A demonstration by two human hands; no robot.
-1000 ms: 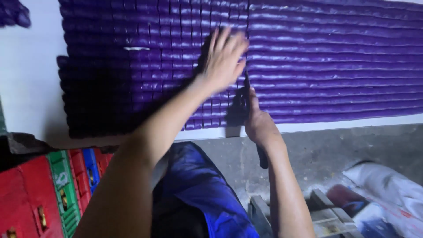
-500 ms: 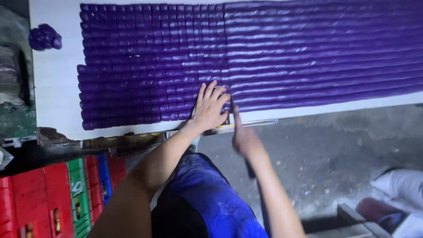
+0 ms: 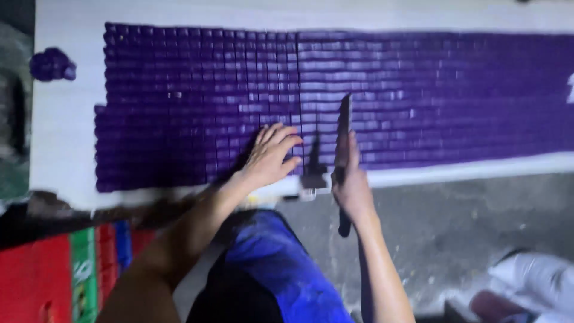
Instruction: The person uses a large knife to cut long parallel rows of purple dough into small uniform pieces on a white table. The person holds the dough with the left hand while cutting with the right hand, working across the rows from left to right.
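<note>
Nearest the camera sit the person's blue-clad lap and, at the lower left, red, green and blue crates stacked side by side; what they hold cannot be made out. Out from the lap, the right hand is wrapped around a knife, fingers curled tight on the grip, a dark handle end poking out below the wrist. The blade runs nearly straight away from the body, its long axis crosswise to the ridges of the purple slab, and its tip lies over the slab just right of the last cut line. Just to the left, the left hand lies flat on the slab's near edge, fingers spread wide and pointing up and to the right, holding nothing, pressing on the already cut part. Between the two hands lies a narrow strip of slab with a dark shadow on it; the knife hand is the nearer of the two to the uncut portion. The slab itself covers a long white board: its left part is divided into small squares, its right part shows only long horizontal ridges. Farther off, at the board's far left, a small purple lump sits apart from the slab. To the right, below the board, is a grey floor.
</note>
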